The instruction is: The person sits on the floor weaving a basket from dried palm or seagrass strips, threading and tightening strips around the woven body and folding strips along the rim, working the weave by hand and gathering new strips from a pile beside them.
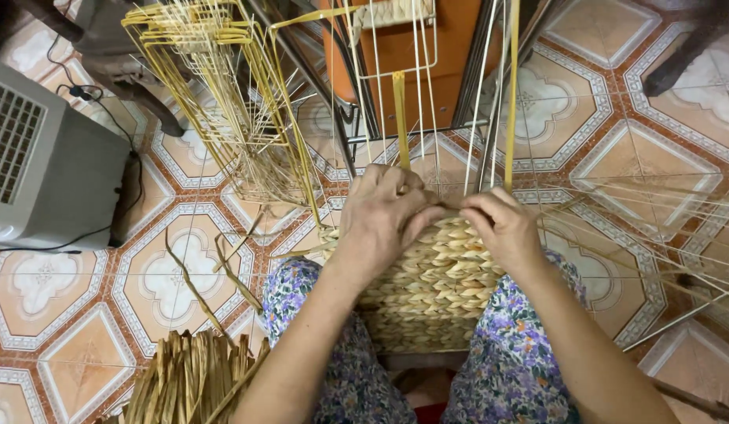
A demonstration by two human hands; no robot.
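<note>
A half-woven basket (431,290) of pale braided straw rests between my knees, over floral trousers. Thin wire uprights (418,94) rise from its top edge. My left hand (380,216) presses on the top row of weaving, fingers curled over a straw strand. Beside it, my right hand (502,224) pinches the same strand (451,206) at the rim. Two flat yellow straw strips (511,94) stand up among the wires above my hands.
A bundle of dried straw (188,381) lies at the lower left. Empty yellow wire frames (223,94) lean at the back left, a grey box-shaped appliance (42,165) sits at the far left. Loose thin wires (655,228) fan across the patterned floor tiles on the right.
</note>
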